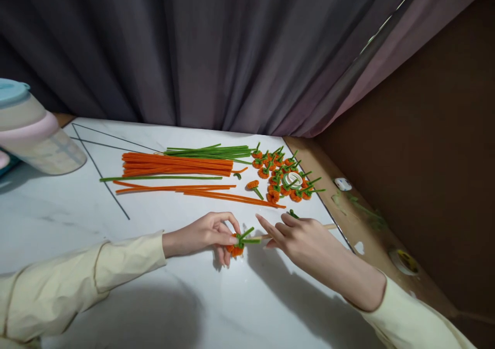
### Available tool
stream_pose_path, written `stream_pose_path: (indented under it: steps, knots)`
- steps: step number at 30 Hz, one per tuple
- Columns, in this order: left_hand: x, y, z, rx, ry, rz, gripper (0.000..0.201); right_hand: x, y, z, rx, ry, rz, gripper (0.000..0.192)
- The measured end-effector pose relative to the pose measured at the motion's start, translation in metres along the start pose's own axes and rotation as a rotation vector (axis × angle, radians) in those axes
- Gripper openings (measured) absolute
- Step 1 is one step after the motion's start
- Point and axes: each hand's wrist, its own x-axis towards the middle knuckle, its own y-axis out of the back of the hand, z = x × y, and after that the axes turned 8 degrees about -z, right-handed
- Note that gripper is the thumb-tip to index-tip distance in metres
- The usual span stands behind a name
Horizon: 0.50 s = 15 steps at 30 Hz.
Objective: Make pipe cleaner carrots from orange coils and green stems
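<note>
Between the thumb and fingers of my left hand (209, 232) is a small pipe-cleaner pumpkin (236, 251), orange and ribbed. Two green pipe-cleaner ends (249, 239) stick out of its top toward the right. My right hand (305, 243) is closed around a thin wooden stick (330, 227), its index finger stretched forward. The stick's left tip lies close to the green ends; whether it touches them I cannot tell. Just behind the right hand lies a short dark green piece (293, 214), partly covered.
Orange pipe cleaners (178, 165) lie bundled on the white marbled board (154, 318), with green ones (209, 152) behind. Several similar pumpkins (273, 195) cluster at the right around a white ring (293, 179). A lidded cup (42, 137) stands left; a tape roll (403, 261) lies right.
</note>
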Motion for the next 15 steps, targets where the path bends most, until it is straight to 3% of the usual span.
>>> stream_pose_path:
  steps: [5, 11, 15]
  knots:
    - [0.002, 0.004, -0.002, -0.006, -0.006, -0.027, 0.029, 0.008, 0.012, 0.000, -0.045, 0.109, -0.068, 0.047]
    - [0.001, 0.006, -0.005, 0.006, -0.006, -0.031, 0.028, 0.018, 0.030, -0.001, 0.034, 0.233, -0.139, 0.032]
    - [0.001, 0.005, -0.005, 0.011, -0.002, -0.036, 0.028, 0.019, 0.034, 0.000, 0.050, 0.276, -0.145, 0.046]
